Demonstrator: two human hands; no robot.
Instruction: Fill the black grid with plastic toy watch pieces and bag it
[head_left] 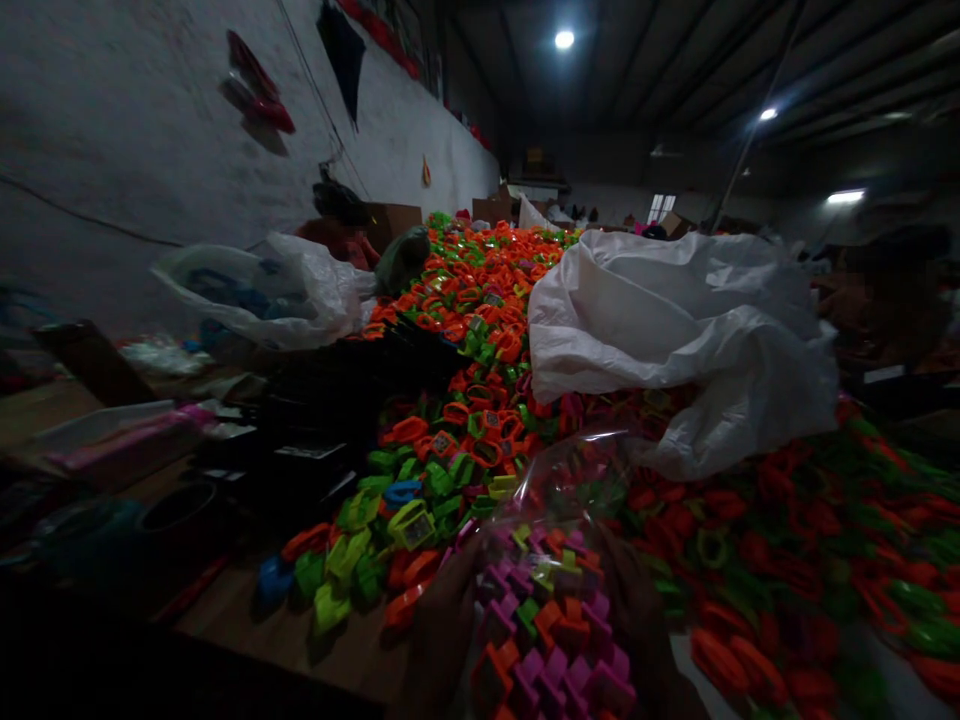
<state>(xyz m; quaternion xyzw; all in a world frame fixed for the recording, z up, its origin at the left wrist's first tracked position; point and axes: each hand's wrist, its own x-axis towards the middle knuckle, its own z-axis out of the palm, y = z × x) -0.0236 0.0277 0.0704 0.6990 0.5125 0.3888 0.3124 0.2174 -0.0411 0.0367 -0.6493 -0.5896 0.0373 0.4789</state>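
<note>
A clear plastic bag (544, 620) full of pink, orange, green and yellow toy watches is at the bottom centre. My left hand (448, 610) is closed round the bag's left side. Along its right side, dim in shadow, my right hand (634, 590) is wrapped round the same bag. The bag's loose clear top stands up between and beyond both hands. Behind it spreads a big heap of loose orange and green watches (487, 425), some of them close to my left hand.
A large white sack (675, 320) lies over the heap at right. To the left are black packets (315, 420), a clear bag with blue contents (277, 290) and a tape roll (180, 508). A person (341, 235) sits by the wall; another (885, 300) is at far right.
</note>
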